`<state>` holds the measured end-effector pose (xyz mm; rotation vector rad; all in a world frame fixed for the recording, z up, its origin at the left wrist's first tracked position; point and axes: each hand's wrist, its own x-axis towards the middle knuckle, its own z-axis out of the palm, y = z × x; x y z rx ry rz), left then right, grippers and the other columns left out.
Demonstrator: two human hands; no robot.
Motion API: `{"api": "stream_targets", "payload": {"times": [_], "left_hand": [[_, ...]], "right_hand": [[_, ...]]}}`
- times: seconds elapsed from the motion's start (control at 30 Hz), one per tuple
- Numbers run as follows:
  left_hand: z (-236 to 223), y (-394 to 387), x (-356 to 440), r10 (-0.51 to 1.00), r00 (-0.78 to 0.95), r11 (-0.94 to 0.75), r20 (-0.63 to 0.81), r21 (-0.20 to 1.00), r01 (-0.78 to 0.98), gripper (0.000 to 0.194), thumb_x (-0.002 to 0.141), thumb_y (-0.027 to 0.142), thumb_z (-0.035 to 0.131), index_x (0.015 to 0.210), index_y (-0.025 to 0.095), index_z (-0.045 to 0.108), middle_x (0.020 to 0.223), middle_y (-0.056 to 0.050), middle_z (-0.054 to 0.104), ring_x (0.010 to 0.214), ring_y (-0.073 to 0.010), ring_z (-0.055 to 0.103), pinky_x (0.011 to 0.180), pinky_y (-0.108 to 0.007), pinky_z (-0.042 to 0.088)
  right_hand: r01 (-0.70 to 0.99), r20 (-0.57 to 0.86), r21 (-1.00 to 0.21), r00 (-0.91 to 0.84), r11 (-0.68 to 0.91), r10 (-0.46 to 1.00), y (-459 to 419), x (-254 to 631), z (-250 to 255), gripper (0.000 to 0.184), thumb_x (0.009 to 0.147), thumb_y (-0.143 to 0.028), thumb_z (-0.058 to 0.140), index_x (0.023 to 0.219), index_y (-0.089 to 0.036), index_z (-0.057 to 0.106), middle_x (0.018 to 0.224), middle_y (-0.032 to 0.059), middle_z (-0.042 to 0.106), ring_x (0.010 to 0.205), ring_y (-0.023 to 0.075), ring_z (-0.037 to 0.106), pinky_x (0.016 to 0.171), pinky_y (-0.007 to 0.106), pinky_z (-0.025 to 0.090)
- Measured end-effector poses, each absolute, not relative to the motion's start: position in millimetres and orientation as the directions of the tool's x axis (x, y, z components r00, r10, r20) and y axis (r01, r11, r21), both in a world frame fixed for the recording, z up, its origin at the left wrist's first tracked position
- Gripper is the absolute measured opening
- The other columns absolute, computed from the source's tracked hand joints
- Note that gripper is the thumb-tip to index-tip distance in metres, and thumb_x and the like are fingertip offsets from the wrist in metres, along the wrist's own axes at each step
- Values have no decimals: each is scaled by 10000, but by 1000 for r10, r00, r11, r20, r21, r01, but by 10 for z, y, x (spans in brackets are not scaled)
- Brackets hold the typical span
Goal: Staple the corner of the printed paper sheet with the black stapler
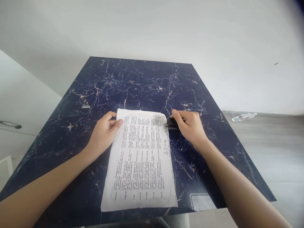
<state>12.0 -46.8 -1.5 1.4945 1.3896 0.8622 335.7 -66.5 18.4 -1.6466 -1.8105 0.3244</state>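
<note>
A stack of white printed paper (142,158) lies on the dark blue marble-patterned table, its lines of print running lengthwise and some handwriting along the right margin. My left hand (106,128) pinches its upper left edge between thumb and fingers. At the upper right edge, my right hand (188,123) is closed round a black stapler (172,123). The stapler's front end meets the paper there, close to a dark smudged patch of print. My fingers hide most of the stapler's body, and I cannot tell whether its jaws are pressed together.
On the table (142,85), a small pale strip (85,107) lies to the left beyond my left hand. Near the front right edge is a pale rounded rectangle (203,202). A clear plastic bottle (244,117) lies on the floor by the wall, right of the table.
</note>
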Motion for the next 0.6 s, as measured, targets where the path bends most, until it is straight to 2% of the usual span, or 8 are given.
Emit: {"api": "stream_targets", "payload": {"times": [0.13, 0.23, 0.47, 0.6], "left_hand": [[9, -478, 130, 989, 105, 66, -109, 935, 349, 254, 956, 434, 682, 1112, 235, 651, 954, -65, 815, 717, -238, 781, 536, -283, 584], [30, -481, 140, 986, 94, 93, -134, 932, 350, 261, 947, 441, 695, 1107, 238, 653, 950, -61, 814, 715, -241, 780, 536, -290, 595], [54, -481, 157, 983, 83, 123, -162, 929, 348, 275, 937, 459, 706, 1099, 242, 662, 951, -61, 813, 726, -250, 781, 540, -302, 610], [58, -483, 163, 984, 75, 123, -159, 927, 355, 259, 936, 463, 710, 1078, 251, 664, 959, -52, 813, 733, -248, 782, 558, -309, 619]], "right_hand": [[826, 358, -513, -41, 234, 933, -680, 3294, 156, 541, 1088, -422, 448, 600, -214, 344, 540, -26, 372, 521, 114, 298, 554, 332, 242], [837, 354, -495, -52, 234, 934, -683, 3289, 149, 524, 1090, -384, 438, 614, -217, 296, 542, -25, 370, 513, 114, 292, 547, 336, 239], [879, 324, -438, -39, 187, 945, -676, 3262, 129, 526, 1098, -402, 401, 622, -210, 520, 608, 31, 570, 545, 145, 494, 546, 332, 303], [893, 325, -413, -39, 179, 945, -676, 3248, 130, 523, 1093, -392, 411, 621, -207, 538, 609, 33, 578, 546, 147, 502, 555, 332, 305]]}}
